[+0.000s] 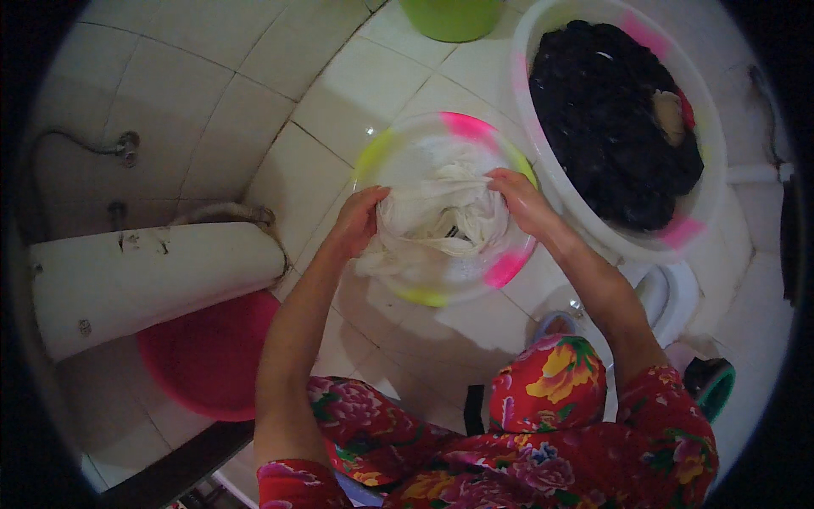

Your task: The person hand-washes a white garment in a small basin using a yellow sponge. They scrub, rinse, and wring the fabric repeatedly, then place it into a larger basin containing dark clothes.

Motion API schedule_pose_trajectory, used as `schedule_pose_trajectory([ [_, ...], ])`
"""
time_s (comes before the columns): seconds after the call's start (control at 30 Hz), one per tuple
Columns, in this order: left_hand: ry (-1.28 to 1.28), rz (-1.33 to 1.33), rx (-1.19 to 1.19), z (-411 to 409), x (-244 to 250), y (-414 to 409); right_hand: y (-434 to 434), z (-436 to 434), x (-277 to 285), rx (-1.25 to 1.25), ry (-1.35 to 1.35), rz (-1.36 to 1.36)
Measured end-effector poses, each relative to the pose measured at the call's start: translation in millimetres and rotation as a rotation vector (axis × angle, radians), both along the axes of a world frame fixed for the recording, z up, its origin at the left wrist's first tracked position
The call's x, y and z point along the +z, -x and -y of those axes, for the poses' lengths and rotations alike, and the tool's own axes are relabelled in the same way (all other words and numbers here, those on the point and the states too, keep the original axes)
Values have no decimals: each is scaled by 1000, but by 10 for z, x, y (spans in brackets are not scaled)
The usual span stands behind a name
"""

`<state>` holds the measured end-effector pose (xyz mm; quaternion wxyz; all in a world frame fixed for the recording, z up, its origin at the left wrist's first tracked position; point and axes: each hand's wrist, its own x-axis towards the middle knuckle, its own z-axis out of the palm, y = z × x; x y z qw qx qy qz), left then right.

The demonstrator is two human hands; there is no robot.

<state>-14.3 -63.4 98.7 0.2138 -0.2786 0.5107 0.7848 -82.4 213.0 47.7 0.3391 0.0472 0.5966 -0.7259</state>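
Observation:
Stretched between my two hands is a wet white garment (413, 216), its opening facing up and a small dark label showing inside. My left hand (362, 219) grips its left edge, and my right hand (515, 194) pinches the upper right edge. Beneath it stands a round translucent plastic basin (467, 124) with pink and yellow patches on its rim. Part of the cloth hangs at the basin's lower left rim. What lies under the cloth is hidden.
A large oval tub (531, 137) of dark wet clothes stands at upper right. A green bucket (451, 19) is at the top, a red basin (203, 362) at lower left under a white cylindrical tank (159, 280). A squat toilet's rim (680, 305) shows at right.

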Motion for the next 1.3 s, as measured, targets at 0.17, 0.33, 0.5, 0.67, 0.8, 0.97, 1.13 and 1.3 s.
schedule_pose_trajectory([
  [0.17, -110, 60, 138, 67, -70, -130, 310, 325, -193, 229, -437, -462],
  [0.33, -80, 97, 238, -83, -24, -168, 563, 589, -458, 80, -316, -882],
  [0.5, 41, 104, 225, -64, -36, -327, 478, 487, -531, 42, 81, -501],
  [0.67, 43, 46, 234, 36, -57, -450, 245, 419, -301, 601, -526, -798],
  [0.8, 133, 58, 130, -61, -65, -369, 451, 304, -370, 27, -548, -1213],
  [0.97, 218, 41, 110, -96, -168, -345, 591, 265, -811, 379, -733, -1217],
  [1.13, 373, -50, 10, -243, 31, -309, 457, 270, -467, 244, -612, -1039],
  [1.3, 882, -100, -290, -287, -16, -265, -140, 331, -101, 429, -709, -1467],
])
